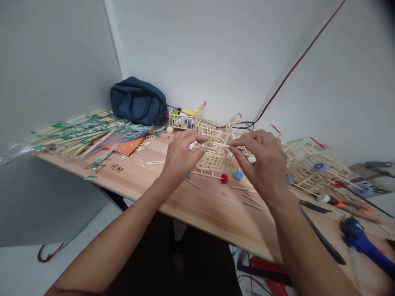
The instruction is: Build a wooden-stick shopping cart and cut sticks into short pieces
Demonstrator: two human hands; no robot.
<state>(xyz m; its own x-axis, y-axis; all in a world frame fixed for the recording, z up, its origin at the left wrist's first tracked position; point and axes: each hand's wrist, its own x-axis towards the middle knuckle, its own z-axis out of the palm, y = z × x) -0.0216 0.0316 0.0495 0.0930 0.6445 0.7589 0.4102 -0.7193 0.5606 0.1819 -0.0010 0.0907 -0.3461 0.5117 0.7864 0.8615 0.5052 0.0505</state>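
At a table [216, 209], a frame [212, 163] stands at twelve o'clock; the left hand [181, 154], at eleven, holds its fingertips narrowly apart; the right hand [264, 160], at one, pinches a stick [220, 144], apparently aligning it, which next calls for steadiness

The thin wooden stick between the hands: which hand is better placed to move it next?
Probably the right hand: its thumb and forefinger pinch the stick. The left hand is near its other end, but appears open.
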